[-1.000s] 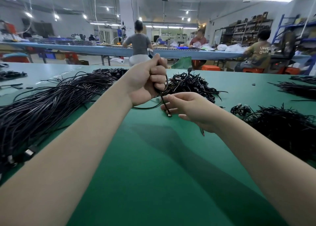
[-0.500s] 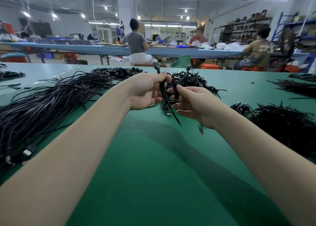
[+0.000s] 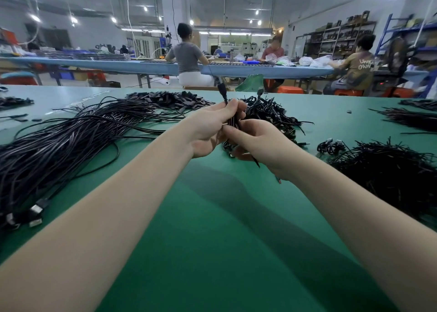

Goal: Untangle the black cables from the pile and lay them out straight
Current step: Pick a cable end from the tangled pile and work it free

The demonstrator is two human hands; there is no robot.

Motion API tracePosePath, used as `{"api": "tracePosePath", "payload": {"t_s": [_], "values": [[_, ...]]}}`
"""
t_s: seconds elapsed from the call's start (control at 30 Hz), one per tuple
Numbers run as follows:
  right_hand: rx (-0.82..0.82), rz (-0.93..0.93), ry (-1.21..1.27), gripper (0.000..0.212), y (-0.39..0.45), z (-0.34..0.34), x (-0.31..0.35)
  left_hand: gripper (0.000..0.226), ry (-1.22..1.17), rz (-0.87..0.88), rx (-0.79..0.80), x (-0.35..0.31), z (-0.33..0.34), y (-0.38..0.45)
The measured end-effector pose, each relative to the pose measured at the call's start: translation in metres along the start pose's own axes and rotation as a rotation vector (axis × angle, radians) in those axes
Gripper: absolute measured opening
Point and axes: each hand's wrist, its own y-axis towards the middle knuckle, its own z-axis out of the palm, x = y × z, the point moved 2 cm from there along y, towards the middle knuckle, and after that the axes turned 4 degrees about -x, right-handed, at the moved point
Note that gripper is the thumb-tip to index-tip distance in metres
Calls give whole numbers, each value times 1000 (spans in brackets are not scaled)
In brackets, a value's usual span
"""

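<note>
Head view: left hand (image 3: 210, 129) and right hand (image 3: 257, 143), now closed together on one black cable (image 3: 233, 122), lowered from raised pull; tangled pile (image 3: 269, 113) just beyond; straightened bundle (image 3: 71, 136) left. Cable nearly free.

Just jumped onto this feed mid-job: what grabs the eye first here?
Two bare hands meet at the centre over the green table: the left hand and right hand both hold a small bundle of black cable in their grip, a connector end sticking up above the fingers. A long sweep of laid-out black cables fills the left side, and a tangled pile sits at the right.
</note>
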Motion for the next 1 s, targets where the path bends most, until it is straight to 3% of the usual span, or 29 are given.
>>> {"api": "tracePosePath", "payload": {"t_s": [0.13,0.27,0.43,0.53,0.67,0.7,0.77,0.87,0.93,1.0], "values": [[-94,-98,-259,24,2,6,-2,24,42,4,-51,6,3,2],[-189,-159,-580,36,3,8,-9,27,9,-45,-82,14,5,4],[-241,-69,-747,22,4,0,-27,25,49,-150,-45,25,3,5],[-203,23,-845,21,8,0,-42,26,228,-212,-166,40,1,6],[-236,76,-919,21,10,2,-57,27,221,-121,-384,56,3,9],[-271,50,-983,18,10,0,-59,27,300,-26,-457,58,0,9],[-316,-32,-1133,15,8,-6,-65,36,767,275,-520,63,-10,5],[-268,-107,-1228,11,5,-9,-73,60,1568,744,-228,68,-16,5],[-190,-107,-1252,10,4,-9,-76,46,1780,810,-61,74,-17,8],[-126,-117,-1264,10,5,-8,-75,39,1797,858,-76,75,-15,9]]}}
